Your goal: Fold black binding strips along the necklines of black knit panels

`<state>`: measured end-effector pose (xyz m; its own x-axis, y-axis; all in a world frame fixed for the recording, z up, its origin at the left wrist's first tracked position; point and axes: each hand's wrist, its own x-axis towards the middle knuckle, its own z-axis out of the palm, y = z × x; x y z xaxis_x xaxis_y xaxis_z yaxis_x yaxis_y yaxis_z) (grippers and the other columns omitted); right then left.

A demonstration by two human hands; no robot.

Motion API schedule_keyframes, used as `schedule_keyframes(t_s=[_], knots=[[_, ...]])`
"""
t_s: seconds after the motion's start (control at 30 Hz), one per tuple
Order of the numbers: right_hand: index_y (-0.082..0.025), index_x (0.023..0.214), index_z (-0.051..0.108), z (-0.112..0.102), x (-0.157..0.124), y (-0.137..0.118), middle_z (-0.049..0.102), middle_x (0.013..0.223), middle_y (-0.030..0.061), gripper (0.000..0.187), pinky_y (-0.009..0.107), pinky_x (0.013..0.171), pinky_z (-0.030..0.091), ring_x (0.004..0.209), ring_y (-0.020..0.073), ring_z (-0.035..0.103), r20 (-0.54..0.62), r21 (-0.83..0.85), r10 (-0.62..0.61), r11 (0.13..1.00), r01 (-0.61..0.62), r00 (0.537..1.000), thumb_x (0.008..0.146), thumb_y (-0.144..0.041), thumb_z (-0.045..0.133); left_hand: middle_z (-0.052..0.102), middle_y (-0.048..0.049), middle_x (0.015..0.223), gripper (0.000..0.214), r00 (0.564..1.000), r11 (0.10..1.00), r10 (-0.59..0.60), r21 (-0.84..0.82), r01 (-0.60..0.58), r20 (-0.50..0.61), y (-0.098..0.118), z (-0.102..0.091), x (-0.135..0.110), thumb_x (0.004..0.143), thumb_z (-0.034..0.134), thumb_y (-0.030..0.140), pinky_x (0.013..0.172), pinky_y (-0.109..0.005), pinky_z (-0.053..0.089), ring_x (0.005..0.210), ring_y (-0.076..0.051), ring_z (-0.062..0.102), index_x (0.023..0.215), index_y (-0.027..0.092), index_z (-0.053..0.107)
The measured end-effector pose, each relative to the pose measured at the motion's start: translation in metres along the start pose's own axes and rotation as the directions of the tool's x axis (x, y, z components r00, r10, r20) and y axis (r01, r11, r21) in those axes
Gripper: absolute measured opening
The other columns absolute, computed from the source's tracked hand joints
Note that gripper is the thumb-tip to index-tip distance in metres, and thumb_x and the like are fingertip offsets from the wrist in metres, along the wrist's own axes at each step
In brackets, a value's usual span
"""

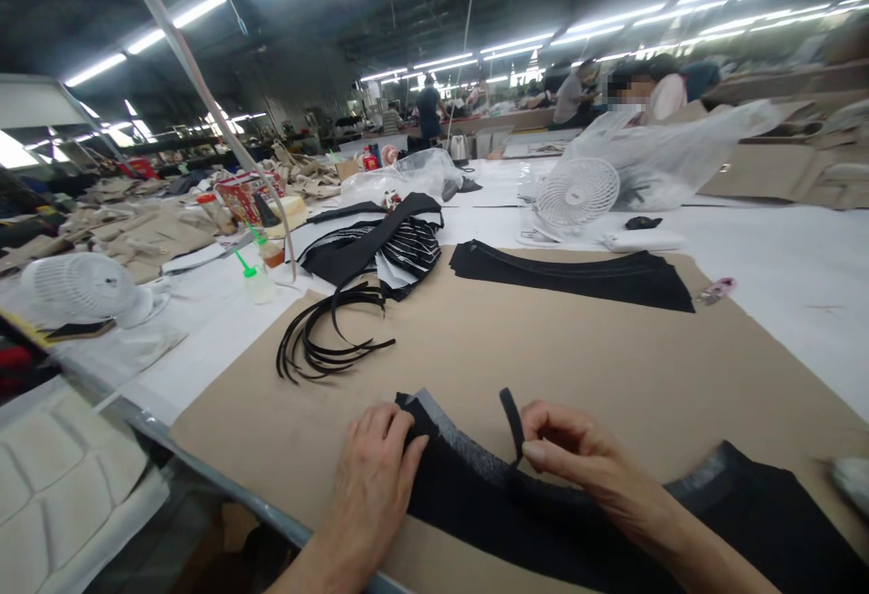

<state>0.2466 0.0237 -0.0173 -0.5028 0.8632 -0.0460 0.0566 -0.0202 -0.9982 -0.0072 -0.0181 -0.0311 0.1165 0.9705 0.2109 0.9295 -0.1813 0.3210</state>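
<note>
A curved black fabric piece [489, 494] with a grey edge lies on the brown paper sheet [475, 340] at the near edge of the table. My left hand [373, 476] rests on its left end, fingers curled over the cloth and pressing it down. My right hand [577, 458] is closed in a pinch on a narrow black strip [512, 422] that stands up from the fabric's grey edge. A loose bundle of thin black strips [326, 340] lies farther left on the paper. Another curved black piece [577, 273] lies at the paper's far side.
Two white fans [577, 196] [81, 291] stand on the white table. Small green-capped bottles [258, 282], striped black fabric [394, 245], clear plastic bags [414, 173] and beige material piles [136, 232] sit behind. Other people work at far tables.
</note>
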Motion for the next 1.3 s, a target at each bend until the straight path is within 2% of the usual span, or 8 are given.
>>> schedule_keyframes(t_s=[0.23, 0.37, 0.47, 0.57, 0.67, 0.9, 1.13, 1.3], knots=[[-0.019, 0.074, 0.054, 0.014, 0.010, -0.016, 0.048, 0.073, -0.0024, 0.026, 0.026, 0.070, 0.034, 0.072, 0.0140, 0.042, 0.121, -0.117, -0.037, 0.992, 0.051, 0.992, 0.088, -0.041, 0.058, 0.060, -0.0045, 0.112, 0.027, 0.911, 0.931, 0.363, -0.031, -0.364, 0.194, 0.003, 0.004, -0.003, 0.092, 0.044, 0.015, 0.088, -0.039, 0.046, 0.102, -0.023, 0.054, 0.113, 0.026, 0.056], [-0.019, 0.075, 0.054, 0.016, 0.009, -0.017, 0.047, 0.073, -0.0026, 0.023, 0.026, 0.069, 0.033, 0.072, 0.0138, 0.042, 0.140, -0.092, -0.032, 0.995, 0.045, 0.990, 0.087, -0.037, 0.057, 0.061, -0.0076, 0.104, 0.022, 0.993, 0.992, 0.119, 0.034, -0.119, 0.027, -0.007, 0.007, -0.006, 0.094, 0.041, 0.019, 0.087, -0.045, 0.043, 0.097, -0.026, 0.055, 0.101, 0.022, 0.062], [-0.018, 0.076, 0.054, 0.018, 0.010, -0.014, 0.048, 0.073, -0.0027, 0.022, 0.026, 0.069, 0.033, 0.072, 0.0136, 0.042, 0.157, -0.106, -0.018, 0.994, 0.035, 0.987, 0.088, -0.036, 0.056, 0.062, -0.0054, 0.094, 0.020, 0.999, 0.967, -0.009, -0.254, 0.019, 0.041, -0.003, 0.002, -0.001, 0.094, 0.044, 0.029, 0.086, -0.040, 0.043, 0.093, -0.023, 0.056, 0.091, 0.022, 0.062], [-0.018, 0.075, 0.055, 0.022, 0.015, -0.010, 0.049, 0.071, -0.0035, 0.019, 0.025, 0.067, 0.033, 0.070, 0.0131, 0.043, 0.153, -0.202, -0.032, 0.977, 0.063, 0.988, 0.089, -0.033, 0.055, 0.062, -0.0030, 0.089, 0.030, 0.964, 0.709, -0.013, -0.677, 0.197, 0.267, 0.009, -0.003, 0.010, 0.088, 0.054, 0.046, 0.074, -0.030, 0.045, 0.083, -0.018, 0.058, 0.105, 0.021, 0.058], [-0.019, 0.077, 0.059, 0.027, 0.017, -0.010, 0.055, 0.073, -0.0034, 0.015, 0.026, 0.069, 0.034, 0.072, 0.0136, 0.048, 0.128, -0.356, -0.056, 0.929, 0.098, 0.990, 0.089, -0.027, 0.054, 0.061, -0.0020, 0.083, 0.043, 0.933, 0.485, 0.021, -0.820, 0.304, 0.358, 0.017, -0.001, 0.023, 0.076, 0.067, 0.049, 0.067, -0.025, 0.043, 0.076, -0.015, 0.056, 0.102, 0.016, 0.058], [-0.025, 0.101, 0.059, 0.033, -0.001, -0.005, 0.062, 0.091, -0.0022, 0.015, 0.031, 0.081, 0.033, 0.086, 0.0159, 0.053, 0.061, -0.647, -0.102, 0.753, 0.117, 0.993, 0.092, -0.016, 0.051, 0.052, 0.0046, 0.057, 0.030, 0.885, 0.481, -0.097, -0.757, 0.443, 0.456, 0.009, 0.005, 0.034, 0.071, 0.067, 0.041, 0.046, -0.018, 0.036, 0.049, -0.008, 0.049, 0.074, 0.014, 0.056], [-0.023, 0.104, 0.059, 0.038, -0.026, 0.038, 0.059, 0.088, -0.0012, 0.025, 0.032, 0.074, 0.028, 0.075, 0.0156, 0.048, 0.166, -0.859, -0.381, 0.397, 0.323, 0.910, 0.087, -0.008, 0.050, 0.056, 0.0045, 0.065, 0.038, 0.793, 0.313, -0.164, -0.731, 0.606, 0.587, 0.004, 0.007, 0.038, 0.066, 0.070, 0.048, 0.030, -0.015, 0.032, 0.037, -0.006, 0.053, 0.073, 0.016, 0.050], [-0.022, 0.103, 0.059, 0.039, -0.026, 0.043, 0.058, 0.084, -0.0016, 0.024, 0.032, 0.072, 0.027, 0.075, 0.0153, 0.048, 0.168, -0.897, -0.521, 0.271, 0.349, 0.837, 0.083, -0.010, 0.053, 0.057, 0.0047, 0.064, 0.034, 0.789, 0.445, -0.240, -0.658, 0.607, 0.566, 0.001, 0.011, 0.041, 0.069, 0.061, 0.049, 0.028, -0.016, 0.029, 0.034, -0.007, 0.051, 0.074, 0.018, 0.049]])
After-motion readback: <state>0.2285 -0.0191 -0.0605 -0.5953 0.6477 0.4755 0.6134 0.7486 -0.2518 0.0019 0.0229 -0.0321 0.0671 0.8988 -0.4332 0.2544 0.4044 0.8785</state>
